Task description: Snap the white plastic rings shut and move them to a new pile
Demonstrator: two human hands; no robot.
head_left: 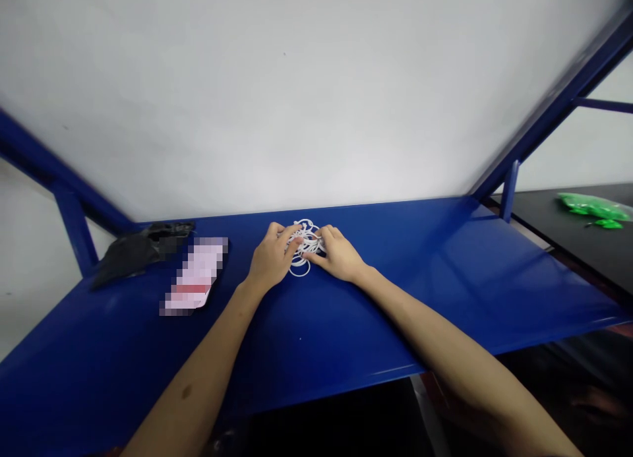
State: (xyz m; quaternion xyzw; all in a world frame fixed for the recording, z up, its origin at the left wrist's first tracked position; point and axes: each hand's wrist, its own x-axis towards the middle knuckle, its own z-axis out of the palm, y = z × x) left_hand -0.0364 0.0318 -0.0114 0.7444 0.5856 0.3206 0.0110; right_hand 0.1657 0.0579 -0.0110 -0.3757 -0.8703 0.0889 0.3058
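Note:
A tangled bundle of thin white cable (302, 266) lies on the blue metal shelf (316, 325), with loops poking out to the back and front. From the left side, my left hand (271, 258) curls its fingers and thumb over the bundle. My right hand (341, 252) grips it from the right, fingers bent around the edge and thumb across the near side. Parts of the cable are hidden beneath the fingers.
A phone-shaped item (198, 272) with a blurred pink face lies left of my hands. Behind it is a crumpled black bag (133, 252). Blue metal braces (509, 190) rise at both ends of the shelf. Farther right, a green plastic packet (593, 208) rests on a dark surface (544, 229).

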